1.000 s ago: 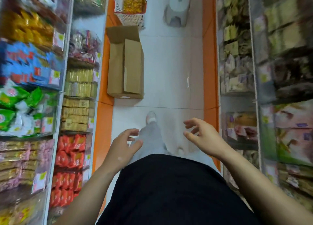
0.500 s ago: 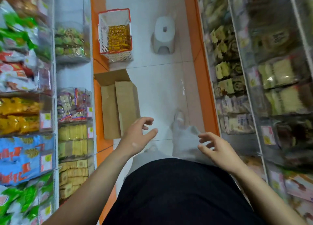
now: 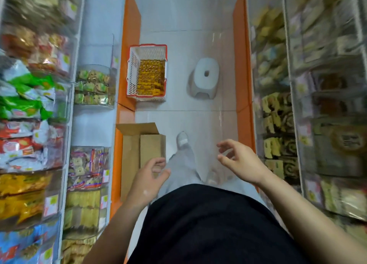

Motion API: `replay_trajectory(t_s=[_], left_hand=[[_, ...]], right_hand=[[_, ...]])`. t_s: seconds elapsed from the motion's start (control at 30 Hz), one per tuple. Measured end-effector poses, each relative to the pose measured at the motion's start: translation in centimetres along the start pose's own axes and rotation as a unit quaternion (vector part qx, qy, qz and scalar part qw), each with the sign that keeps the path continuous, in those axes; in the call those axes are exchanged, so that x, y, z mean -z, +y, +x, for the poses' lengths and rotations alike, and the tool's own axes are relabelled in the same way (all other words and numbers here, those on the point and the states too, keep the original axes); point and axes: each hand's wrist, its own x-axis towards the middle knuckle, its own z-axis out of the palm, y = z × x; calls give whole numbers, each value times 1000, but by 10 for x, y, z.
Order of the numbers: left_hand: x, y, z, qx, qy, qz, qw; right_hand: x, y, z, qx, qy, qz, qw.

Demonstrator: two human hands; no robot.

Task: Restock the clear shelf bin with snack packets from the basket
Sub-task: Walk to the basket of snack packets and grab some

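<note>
A white basket with a red rim (image 3: pixel 132 69) stands on the aisle floor ahead, against the left shelving, holding several gold snack packets (image 3: pixel 152 78). Beside it on the left shelf sits a clear bin (image 3: pixel 95 84) with green and gold packets. My left hand (image 3: pixel 148 177) hangs over the near end of a cardboard box, fingers loosely curled and holding nothing. My right hand (image 3: pixel 239 160) is out in front at the same height, fingers spread and empty. Both hands are well short of the basket.
An open cardboard box (image 3: pixel 139 154) lies on the floor by the left shelf, between me and the basket. A white step stool (image 3: pixel 204 78) stands right of the basket. Clear bins of snacks line both sides of the narrow aisle with orange floor strips (image 3: pixel 243 84).
I have stepped forward along the aisle: the basket, stool and box have come closer and lower in view. Both hands stay empty in front of me.
</note>
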Motion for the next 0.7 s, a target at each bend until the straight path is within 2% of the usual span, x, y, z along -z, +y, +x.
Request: replay_trajectory(t_s=[0.13,0.4,0.57,0.7], left_hand=[[29,51,79,-10,-23,14,1000],[59,221,212,-107,-65,56,991],[49,300,292,-94,-49,39,994],[52,336,321,-55,-38,36,997]], right_hand=[[34,-19,58,-32,8,-9,999],[124,-18,121,-107,45,34,993],[189,-2,196,-105,32,28,994],[256,-16,264,-69,4,9,998]])
